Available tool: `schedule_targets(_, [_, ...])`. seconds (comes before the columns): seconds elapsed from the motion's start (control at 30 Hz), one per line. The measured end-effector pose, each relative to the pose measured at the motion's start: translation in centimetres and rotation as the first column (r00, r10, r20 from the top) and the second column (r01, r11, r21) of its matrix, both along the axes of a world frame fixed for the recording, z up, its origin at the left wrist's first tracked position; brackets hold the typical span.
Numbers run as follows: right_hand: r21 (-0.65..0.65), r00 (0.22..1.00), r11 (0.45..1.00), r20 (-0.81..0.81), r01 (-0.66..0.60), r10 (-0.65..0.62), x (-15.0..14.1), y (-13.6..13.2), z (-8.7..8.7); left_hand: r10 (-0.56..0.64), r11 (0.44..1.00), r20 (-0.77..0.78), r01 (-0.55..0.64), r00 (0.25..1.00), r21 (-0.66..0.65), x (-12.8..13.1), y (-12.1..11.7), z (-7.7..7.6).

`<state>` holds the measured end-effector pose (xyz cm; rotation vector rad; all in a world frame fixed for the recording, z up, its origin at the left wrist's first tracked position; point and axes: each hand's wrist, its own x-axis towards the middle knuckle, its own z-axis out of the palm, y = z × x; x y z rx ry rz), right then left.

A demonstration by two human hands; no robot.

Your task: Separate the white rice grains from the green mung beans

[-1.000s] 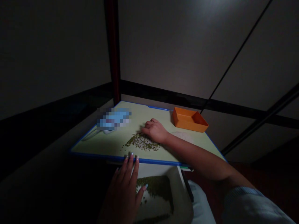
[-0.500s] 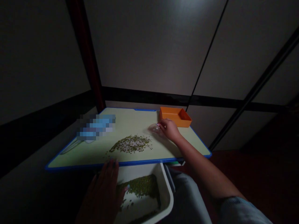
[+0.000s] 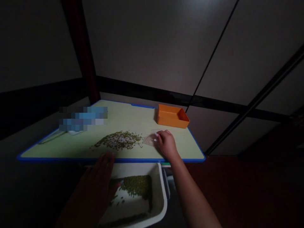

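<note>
My right hand (image 3: 167,143) is closed, pinching a clear plastic piece (image 3: 149,139) low over the table; its full shape is hard to make out. Just left of it lies a spread heap of small green and whitish grains (image 3: 121,140), like beans. My left hand (image 3: 99,177) is dim, with its fingers stretched toward the table's front edge and its thumb over a white bin (image 3: 161,193). Inside that bin, green beans (image 3: 139,185) are piled toward the back right, with a few loose ones on the bare floor of it.
An orange open box (image 3: 173,118) stands at the back right of the pale, blue-edged table (image 3: 133,115). A blurred-out blue item (image 3: 83,118) lies at the left, near a thin cord or strap. A panelled wall (image 3: 147,47) rises behind.
My right hand has come nearer the front edge with the clear plastic piece, which sits closer to the heap. The view has shifted, so the table appears further left.
</note>
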<state>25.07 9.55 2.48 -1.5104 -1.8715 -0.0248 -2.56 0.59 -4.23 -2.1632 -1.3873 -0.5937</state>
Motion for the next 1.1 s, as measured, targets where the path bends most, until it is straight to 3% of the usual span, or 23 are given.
schedule_targets(0.5, [-0.058,0.988,0.998,0.151,-0.010,0.019,-0.72,-0.25,0.38,0.054,0.991,0.010,-0.052,0.998,-0.126,-0.14,-0.48,0.13])
schedule_targets(0.8, [-0.061,0.989,0.997,0.138,-0.043,0.052,-0.67,-0.60,0.43,0.024,0.999,0.011,-0.023,1.000,-0.042,0.25,-0.43,0.03])
schedule_targets(1.1, [-0.082,0.985,0.987,0.084,-0.141,0.148,-0.42,-0.72,0.26,0.038,0.998,-0.013,-0.038,0.999,-0.050,0.36,-0.50,0.22])
